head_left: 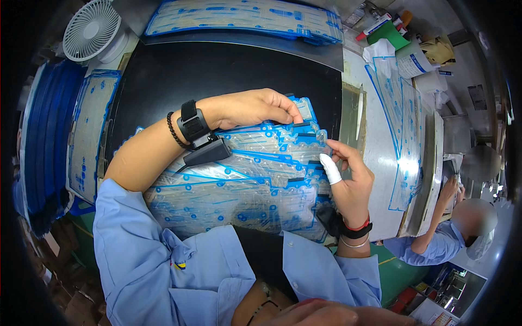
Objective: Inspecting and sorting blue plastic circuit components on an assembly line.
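Clear, flexible membrane circuit sheets point(234, 204) with blue printed lines and blue borders lie fanned and overlapping in front of me. My left hand point(266, 106) reaches across their far side, its thumb and fingers closed on a membrane circuit sheet point(305, 108) near its far right end. Short black strips mark several sheet ends there. At the right edges of the stack is my right hand point(352, 173), a white cover on its thumb. Its index fingertip touches a rounded sheet tab, with a gap between thumb and index; the other fingers are curled and partly hidden.
A black work mat point(163, 70) lies under the sheets. More sheets point(244, 19) are stacked behind it, others lie left and right point(399, 130). A white fan point(92, 30) stands far left, a white tub point(414, 61) far right. Another person point(435, 239) works at right.
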Motion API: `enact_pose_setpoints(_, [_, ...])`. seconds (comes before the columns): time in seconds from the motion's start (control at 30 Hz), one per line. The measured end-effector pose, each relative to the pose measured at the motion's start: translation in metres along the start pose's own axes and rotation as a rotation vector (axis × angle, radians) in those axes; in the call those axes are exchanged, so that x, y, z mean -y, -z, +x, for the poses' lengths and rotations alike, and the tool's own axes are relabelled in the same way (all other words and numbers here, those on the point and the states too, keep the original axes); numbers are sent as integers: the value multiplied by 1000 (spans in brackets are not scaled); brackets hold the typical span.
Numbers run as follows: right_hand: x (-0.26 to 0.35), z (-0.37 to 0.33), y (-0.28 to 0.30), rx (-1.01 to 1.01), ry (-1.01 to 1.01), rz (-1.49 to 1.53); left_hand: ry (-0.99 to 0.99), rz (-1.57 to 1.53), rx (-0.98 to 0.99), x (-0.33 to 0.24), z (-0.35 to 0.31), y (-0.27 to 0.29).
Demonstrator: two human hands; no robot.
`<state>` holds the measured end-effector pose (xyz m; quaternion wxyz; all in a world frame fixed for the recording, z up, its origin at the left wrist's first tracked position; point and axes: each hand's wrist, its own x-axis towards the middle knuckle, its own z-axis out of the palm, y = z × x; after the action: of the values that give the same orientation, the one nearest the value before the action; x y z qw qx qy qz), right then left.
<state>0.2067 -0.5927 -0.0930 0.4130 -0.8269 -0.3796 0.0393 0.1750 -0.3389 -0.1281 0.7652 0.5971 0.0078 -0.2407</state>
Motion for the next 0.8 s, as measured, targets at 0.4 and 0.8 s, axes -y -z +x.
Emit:
enact_pose_setpoints(0.4, [-5, 11, 21, 253, -254, 226, -161, 355, -99, -4, -6, -9])
enact_pose_setpoints(0.8, [-23, 7, 81, -646, -39, -290, -246, 298, 40, -14, -23, -8])
